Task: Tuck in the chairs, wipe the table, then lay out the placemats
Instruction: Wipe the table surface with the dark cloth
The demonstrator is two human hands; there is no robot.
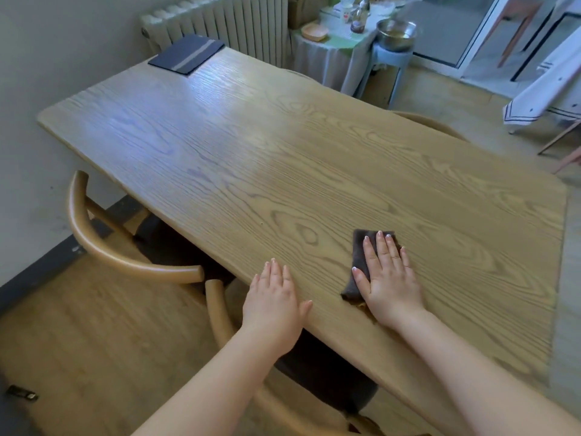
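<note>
right hand (388,278) presses flat, fingers covering the cloth (361,262) on the table (251,136).

This is a home dining room. A long pale oak-grain wooden surface (283,146) stands among curved-back wooden chairs (94,240). Behind it are a white ribbed radiator (226,23) and a cloth-draped side table (330,55) bearing bottles and bowls.

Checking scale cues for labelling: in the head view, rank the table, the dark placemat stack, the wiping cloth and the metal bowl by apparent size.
1. table
2. placemat stack
3. and 4. wiping cloth and metal bowl: look alike; the bowl is farther and the right hand covers part of the cloth, so unranked.
</note>
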